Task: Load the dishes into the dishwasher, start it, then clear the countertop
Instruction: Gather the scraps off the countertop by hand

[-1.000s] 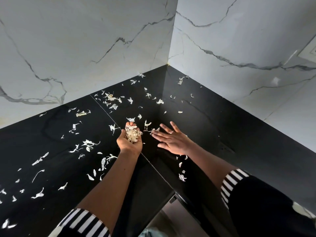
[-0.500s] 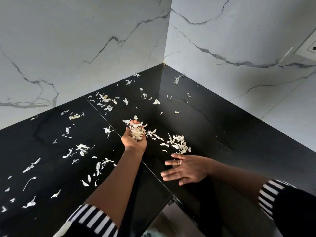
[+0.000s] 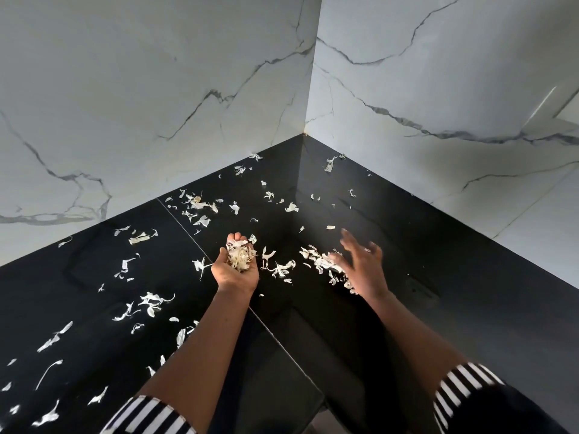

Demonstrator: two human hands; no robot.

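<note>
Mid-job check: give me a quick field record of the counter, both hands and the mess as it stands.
surface: black countertop in a corner of marble walls
left: left hand palm up, cupped round a handful of peelings
right: right hand blurred, fingers spread, holding nothing, at a small pile
mess: scattered peelings across the left side and toward the corner
status: counter not yet cleared
</note>
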